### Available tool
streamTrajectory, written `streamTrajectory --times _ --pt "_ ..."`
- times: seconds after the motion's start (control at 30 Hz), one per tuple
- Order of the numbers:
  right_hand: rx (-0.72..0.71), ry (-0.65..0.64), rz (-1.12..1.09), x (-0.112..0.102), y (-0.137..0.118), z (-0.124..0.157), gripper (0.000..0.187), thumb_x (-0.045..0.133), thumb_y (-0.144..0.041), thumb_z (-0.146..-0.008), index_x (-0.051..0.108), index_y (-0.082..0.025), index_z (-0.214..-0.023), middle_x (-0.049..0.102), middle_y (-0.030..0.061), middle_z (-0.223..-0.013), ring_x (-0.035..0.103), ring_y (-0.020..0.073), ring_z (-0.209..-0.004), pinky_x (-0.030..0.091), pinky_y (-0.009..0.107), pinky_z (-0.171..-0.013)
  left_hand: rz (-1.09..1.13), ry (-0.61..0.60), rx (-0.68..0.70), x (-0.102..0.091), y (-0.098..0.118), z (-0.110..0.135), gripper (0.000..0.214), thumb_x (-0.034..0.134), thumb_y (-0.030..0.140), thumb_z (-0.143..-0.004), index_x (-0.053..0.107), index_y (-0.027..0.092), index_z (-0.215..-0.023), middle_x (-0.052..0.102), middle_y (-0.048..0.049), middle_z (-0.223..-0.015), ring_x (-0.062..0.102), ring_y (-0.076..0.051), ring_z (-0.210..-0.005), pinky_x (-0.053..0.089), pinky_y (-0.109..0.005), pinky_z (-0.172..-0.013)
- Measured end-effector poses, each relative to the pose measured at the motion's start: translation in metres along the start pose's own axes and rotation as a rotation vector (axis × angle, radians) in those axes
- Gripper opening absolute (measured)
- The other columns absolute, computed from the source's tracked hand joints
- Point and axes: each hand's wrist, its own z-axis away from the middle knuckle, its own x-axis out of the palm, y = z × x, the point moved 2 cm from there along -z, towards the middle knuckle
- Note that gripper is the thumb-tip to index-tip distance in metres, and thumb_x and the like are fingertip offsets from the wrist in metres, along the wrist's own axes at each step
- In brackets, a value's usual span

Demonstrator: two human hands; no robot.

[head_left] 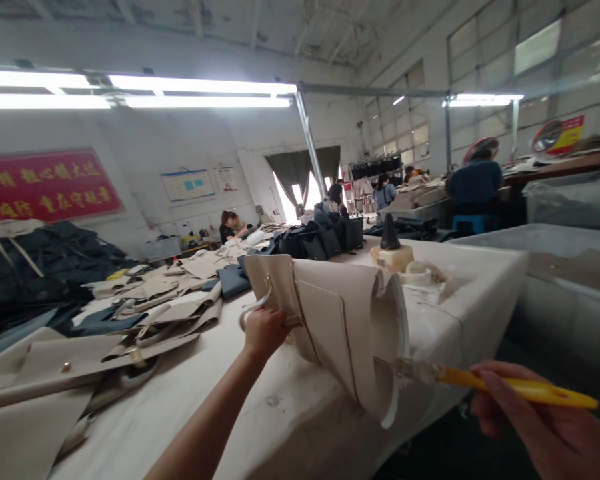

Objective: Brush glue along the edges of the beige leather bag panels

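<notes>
A beige leather bag body [325, 307] lies on its side across the white-covered table, its open end facing right. My left hand [266, 330] is closed on the bag near its strap and gold-coloured fitting. In my right hand [535, 413] is a brush [495, 385] with a yellow handle, held between thumb and fingers. The brush's pale, clotted tip touches or nearly touches the rim of the bag's open end; exact contact is hard to tell. Part of my right hand is blurred.
Beige bag pieces [175, 320] cover the table's left side. Dark bags [325, 233] stand behind. A black cone on a block [391, 247] sits near a white tape roll [417, 273]. Right of the table [500, 267] are plastic bins [575, 320]. Several people work farther back.
</notes>
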Motion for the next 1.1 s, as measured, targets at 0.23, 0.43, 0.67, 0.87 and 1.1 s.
streamTrajectory --times 0.23,0.43,0.67,0.87,1.1 --pt "-0.238 -0.281 0.074 0.022 -0.013 -0.002 0.039 0.05 -0.059 -0.084 0.063 -0.026 -0.069 0.061 -0.0006 -0.052 0.06 0.0159 -0.042 0.051 0.02 -0.042 0.08 -0.009 0.004 -0.001 0.01 -0.004 0.042 0.07 0.054 -0.076 0.062 0.02 -0.054 0.066 -0.0091 -0.058 0.061 -0.022 -0.058 0.037 -0.034 -0.064" --pt "-0.192 -0.305 0.092 0.033 0.015 0.003 0.04 0.047 -0.06 -0.085 0.065 -0.025 -0.081 0.06 -0.0018 -0.049 0.059 0.0174 -0.041 0.05 0.023 -0.042 0.144 0.006 -0.068 0.001 0.001 0.007 0.042 0.071 0.049 -0.077 0.059 0.019 -0.051 0.063 -0.0077 -0.056 0.058 -0.021 -0.057 0.038 -0.033 -0.064" --pt "-0.104 -0.379 0.098 0.04 0.044 -0.002 0.042 0.047 -0.061 -0.087 0.063 -0.022 -0.09 0.064 -0.0006 -0.058 0.063 0.0186 -0.05 0.053 0.025 -0.049 0.185 -0.102 -0.058 -0.015 0.006 0.015 0.025 0.078 0.04 -0.071 0.064 0.019 -0.067 0.07 -0.0059 -0.072 0.064 -0.024 -0.071 0.043 -0.036 -0.072" --pt "-0.084 -0.343 0.142 0.038 0.033 -0.009 0.047 0.046 -0.064 -0.085 0.065 -0.021 -0.085 0.064 0.0004 -0.056 0.063 0.0195 -0.05 0.052 0.026 -0.049 0.264 -0.2 0.085 -0.029 0.026 0.012 0.04 0.083 0.048 -0.064 0.062 0.017 -0.079 0.07 -0.0075 -0.08 0.065 -0.025 -0.075 0.043 -0.036 -0.074" --pt "-0.021 -0.146 0.134 0.0 -0.005 -0.012 0.056 0.046 -0.075 -0.078 0.066 -0.023 -0.073 0.062 0.0024 -0.052 0.061 0.0204 -0.045 0.054 0.028 -0.047 0.227 -0.132 -0.02 -0.017 0.029 0.008 0.052 0.073 0.068 -0.063 0.061 0.018 -0.06 0.061 -0.0054 -0.057 0.059 -0.022 -0.06 0.034 -0.03 -0.056"
